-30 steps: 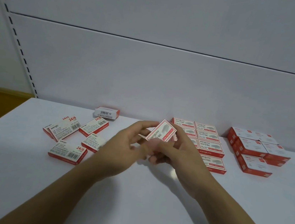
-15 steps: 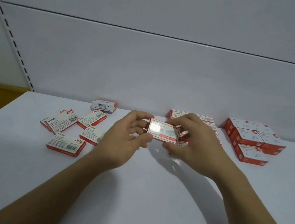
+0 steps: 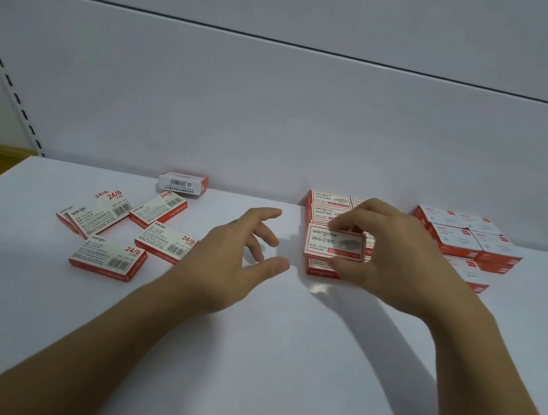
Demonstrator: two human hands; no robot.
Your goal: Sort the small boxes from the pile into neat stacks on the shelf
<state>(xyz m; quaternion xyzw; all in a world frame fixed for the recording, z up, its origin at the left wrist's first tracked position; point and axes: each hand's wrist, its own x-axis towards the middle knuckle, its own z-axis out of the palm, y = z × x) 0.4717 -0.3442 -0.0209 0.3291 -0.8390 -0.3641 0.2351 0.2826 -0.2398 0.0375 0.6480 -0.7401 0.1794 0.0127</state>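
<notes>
cardboard of this sort looked stiff and light, so the box (image 3: 334,244) in the right hand (image 3: 394,256) seemed likely to handle easily: rigid enough to be pinched by its long edges, with staples inside, judging by the print, giving it a little weight for its size. that was where it was held, fingers along the far edge and thumb under the near one, the printed face tilted toward the camera. it hung just above the front of the sorted stack (image 3: 329,207) near the back of the white shelf (image 3: 247,359), not yet set down. the left hand (image 3: 234,264) was apart from it, fingers spread and holding nothing, hovering between the stack and the loose pile (image 3: 125,227). that pile lay well to the left, several boxes flat at odd angles with barcodes up, some overlapping, and one box (image 3: 183,183) stood alone by the back wall. a second block of boxes (image 3: 462,235) sat squared up farther right. no bin or tray showed; the boxes themselves were the only containers, all closed, so their contents could not be seen. placing squarely would probably call for lining the edges up before release, since glossy faces might slide.
</notes>
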